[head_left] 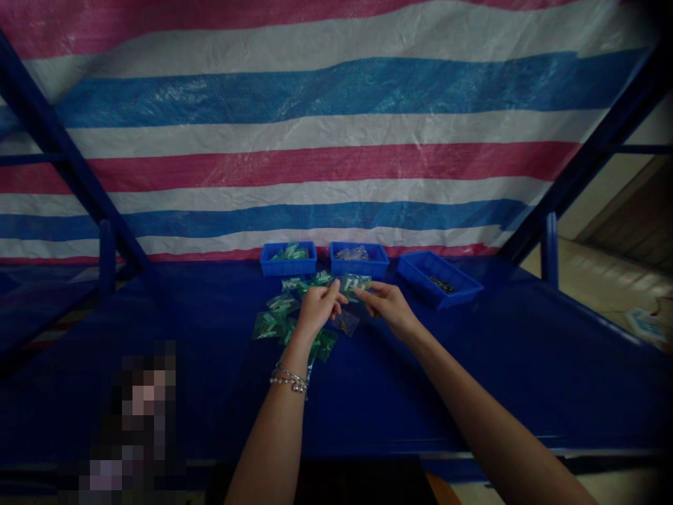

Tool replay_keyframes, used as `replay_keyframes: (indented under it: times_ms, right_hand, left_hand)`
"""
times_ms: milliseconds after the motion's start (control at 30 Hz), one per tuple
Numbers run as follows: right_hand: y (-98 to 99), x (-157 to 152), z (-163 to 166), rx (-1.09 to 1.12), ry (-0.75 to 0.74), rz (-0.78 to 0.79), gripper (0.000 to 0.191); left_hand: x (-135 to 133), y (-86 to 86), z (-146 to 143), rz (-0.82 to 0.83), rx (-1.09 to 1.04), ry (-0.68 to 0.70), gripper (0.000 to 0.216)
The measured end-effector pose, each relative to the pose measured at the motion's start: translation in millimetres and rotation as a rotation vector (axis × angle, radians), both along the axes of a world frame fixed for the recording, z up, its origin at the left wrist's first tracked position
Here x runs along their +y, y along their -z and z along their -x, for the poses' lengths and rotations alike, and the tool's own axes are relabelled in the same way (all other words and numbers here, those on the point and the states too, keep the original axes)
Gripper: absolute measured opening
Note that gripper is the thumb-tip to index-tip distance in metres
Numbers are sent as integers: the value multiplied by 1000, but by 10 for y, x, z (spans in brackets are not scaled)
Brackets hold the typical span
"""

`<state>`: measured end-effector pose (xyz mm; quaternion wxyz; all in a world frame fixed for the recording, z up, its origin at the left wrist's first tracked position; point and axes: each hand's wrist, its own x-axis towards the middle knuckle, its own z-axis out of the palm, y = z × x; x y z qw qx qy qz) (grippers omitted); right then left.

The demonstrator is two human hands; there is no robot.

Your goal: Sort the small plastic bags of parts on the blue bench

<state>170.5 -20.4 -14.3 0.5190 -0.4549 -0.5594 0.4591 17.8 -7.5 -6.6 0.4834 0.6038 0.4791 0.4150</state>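
A small green-tinted plastic bag with white pieces in it is pinched at its right side between the thumb and fingers of my right hand. Close by its left edge is my left hand, with the fingers curled and drawn together; what they hold, if anything, I cannot make out. Just below the two hands, a clear bag with a small dark item lies on the table. More green bags with pale pieces are spread under and left of my left hand.
Along the back stand a blue bin of green bags, a blue bin of clear bags, and an angled blue bin holding small dark metallic pieces. The blue table backs onto a striped tarp. Blue frame posts slant at both sides.
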Motion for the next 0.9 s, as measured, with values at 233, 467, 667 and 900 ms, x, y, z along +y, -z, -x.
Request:
replay_keyframes:
  times_ms: [233, 467, 667, 900]
  right_hand:
    - [6, 4, -2, 12, -44, -24, 32]
    - [-63, -18, 17, 66, -89, -18, 31]
    - [-55, -14, -8, 61, -121, -9, 30]
    - [-33, 7, -21, 160, -56, 63, 49]
  left_hand:
    - [11, -2, -8, 61, -33, -15, 54]
    - [-35, -40, 12, 117, -49, 2, 40]
    - [-24, -11, 13, 30, -63, 3, 26]
    - [16, 20, 5, -46, -80, -34, 23]
